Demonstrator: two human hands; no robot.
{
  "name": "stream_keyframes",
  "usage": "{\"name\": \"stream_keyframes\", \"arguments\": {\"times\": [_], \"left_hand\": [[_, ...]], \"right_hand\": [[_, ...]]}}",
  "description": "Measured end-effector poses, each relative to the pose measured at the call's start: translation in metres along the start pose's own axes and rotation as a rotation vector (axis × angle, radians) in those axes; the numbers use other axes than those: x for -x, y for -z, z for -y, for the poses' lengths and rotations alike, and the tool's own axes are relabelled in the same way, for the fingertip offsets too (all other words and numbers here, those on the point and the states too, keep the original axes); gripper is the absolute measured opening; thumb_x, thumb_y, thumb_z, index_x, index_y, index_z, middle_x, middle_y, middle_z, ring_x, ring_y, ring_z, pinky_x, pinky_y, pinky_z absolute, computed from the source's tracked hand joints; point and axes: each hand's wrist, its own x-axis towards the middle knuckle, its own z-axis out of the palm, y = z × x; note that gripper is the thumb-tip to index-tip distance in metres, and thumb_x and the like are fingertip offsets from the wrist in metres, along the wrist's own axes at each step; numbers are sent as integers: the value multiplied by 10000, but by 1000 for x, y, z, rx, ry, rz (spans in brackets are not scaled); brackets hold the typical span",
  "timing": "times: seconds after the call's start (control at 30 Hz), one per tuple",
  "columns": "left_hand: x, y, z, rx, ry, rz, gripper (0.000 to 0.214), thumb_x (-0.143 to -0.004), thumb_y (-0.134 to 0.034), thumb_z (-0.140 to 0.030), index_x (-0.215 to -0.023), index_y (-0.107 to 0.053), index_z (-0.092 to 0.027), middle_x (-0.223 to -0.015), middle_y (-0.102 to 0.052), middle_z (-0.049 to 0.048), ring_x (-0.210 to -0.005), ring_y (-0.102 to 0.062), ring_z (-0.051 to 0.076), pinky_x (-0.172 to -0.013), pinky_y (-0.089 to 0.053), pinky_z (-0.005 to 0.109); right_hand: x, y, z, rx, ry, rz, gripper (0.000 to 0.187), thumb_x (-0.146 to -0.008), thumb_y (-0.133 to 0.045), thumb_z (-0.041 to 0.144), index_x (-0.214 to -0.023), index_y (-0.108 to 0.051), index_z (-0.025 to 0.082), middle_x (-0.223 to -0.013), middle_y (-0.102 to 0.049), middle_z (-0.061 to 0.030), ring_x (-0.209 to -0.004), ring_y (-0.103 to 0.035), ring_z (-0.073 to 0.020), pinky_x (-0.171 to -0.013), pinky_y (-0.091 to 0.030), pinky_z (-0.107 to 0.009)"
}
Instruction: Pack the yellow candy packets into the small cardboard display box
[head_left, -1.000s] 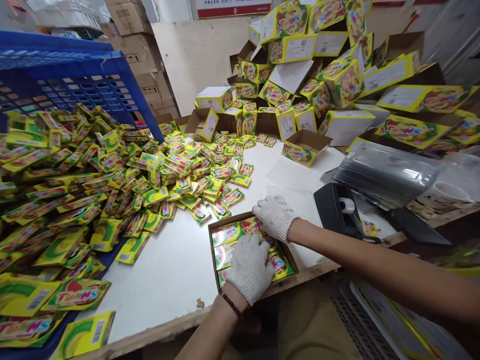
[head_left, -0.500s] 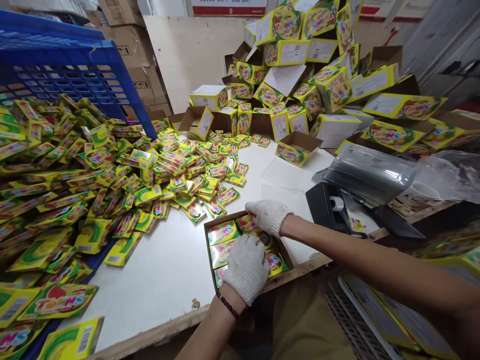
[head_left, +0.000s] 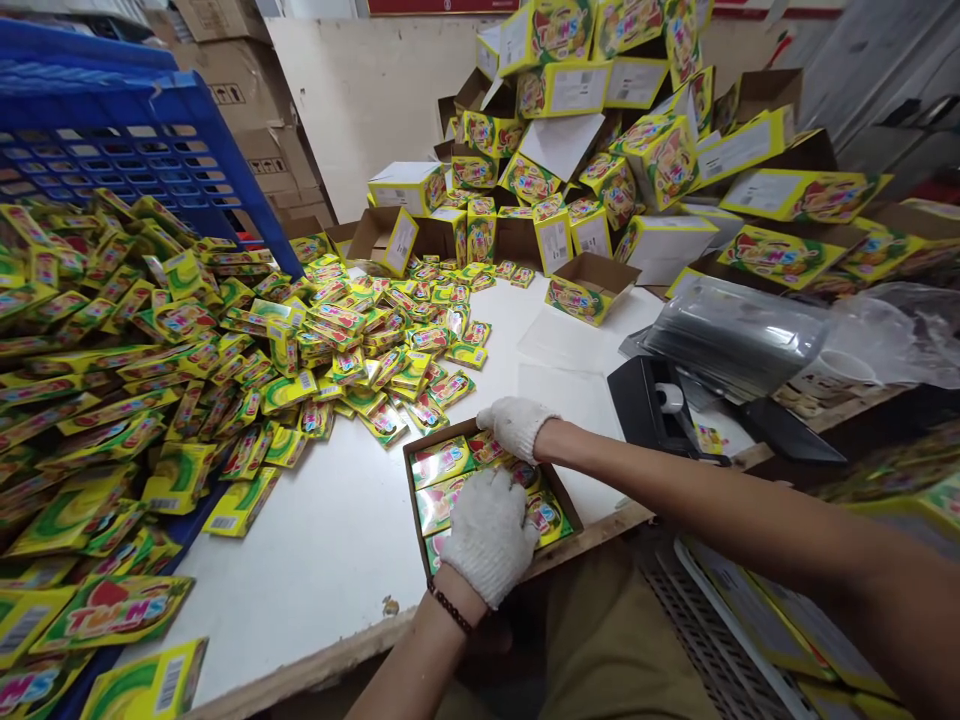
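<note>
A shallow open cardboard box point(head_left: 412, 500) sits at the table's front edge, filled with rows of flat yellow-green packets point(head_left: 441, 459) printed with fruit. My left hand point(head_left: 489, 530), in a white knit glove with a dark bead bracelet at the wrist, rests on the packets in the middle of the box. Its fingers bend downward and their tips are hidden. My right hand point(head_left: 517, 428), gloved too, is closed at the box's far rim, fingertips at the edge. It covers some packets beneath it.
Loose packets point(head_left: 330, 330) spill from a tipped blue crate point(head_left: 225, 150) on the left. Empty display boxes point(head_left: 570, 190) are stacked at the back. A black tape dispenser point(head_left: 652, 410) and clear plastic sheets point(head_left: 739, 335) lie on the right.
My right hand has shifted slightly left along the far rim. My left hand stays on the packets, nearly unmoved. The whole view has drifted slightly.
</note>
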Motion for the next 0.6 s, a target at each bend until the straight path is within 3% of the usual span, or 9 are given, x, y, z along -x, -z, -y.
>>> {"name": "stream_keyframes", "arguments": {"times": [0.17,0.27,0.37,0.43,0.5,0.6], "left_hand": [[0,-2,1,10,17,-10,258,-880,-514,-338,-1008,-673,-181,-1106,-654,98,-1052,-580,286,-905,-469,440],[0,-3,1,15,21,-39,245,-870,-527,-319,-1025,-668,-192,-1109,-655,93,-1054,-579,276,-897,-470,425],[1,-2,0,10,-1,-41,216,-867,-534,-310,-994,-665,-194,-1097,-652,84,-1062,-576,264,-910,-463,407],[1,3,0,-2,-3,-11,196,-874,-524,-311,-949,-664,-195,-1062,-651,76,-1037,-586,255,-895,-465,396],[-2,9,3,-5,-2,26,193,-889,-501,-312,-911,-658,-201,-1003,-652,67,-964,-607,237,-841,-479,380],[-15,19,13,-12,-32,-26,217,-907,-451,-255,-1004,-638,-202,-1069,-649,66,-972,-610,219,-850,-487,365]], "right_hand": [[4,-11,11,82,41,-10,398,-710,-766,129,-1101,-705,85,-1061,-689,-221,-985,-672,-343,-817,-542,-398],[7,-17,16,201,143,-114,241,-784,-681,123,-1017,-718,79,-1057,-668,-221,-1038,-637,-345,-833,-526,-407],[8,-14,8,222,173,-107,206,-856,-593,133,-1022,-710,100,-1071,-658,-192,-1033,-633,-325,-773,-523,-362],[8,-10,-5,179,212,-99,227,-899,-538,151,-1064,-693,137,-1083,-656,-160,-998,-645,-291,-751,-508,-331],[13,-9,-22,81,209,-182,248,-925,-484,145,-1088,-670,165,-1109,-649,-138,-998,-641,-254,-772,-483,-305],[27,-20,-43,-206,8,-264,231,-909,-495,157,-1090,-639,160,-1054,-672,-123,-926,-646,-214,-745,-461,-271]]}}
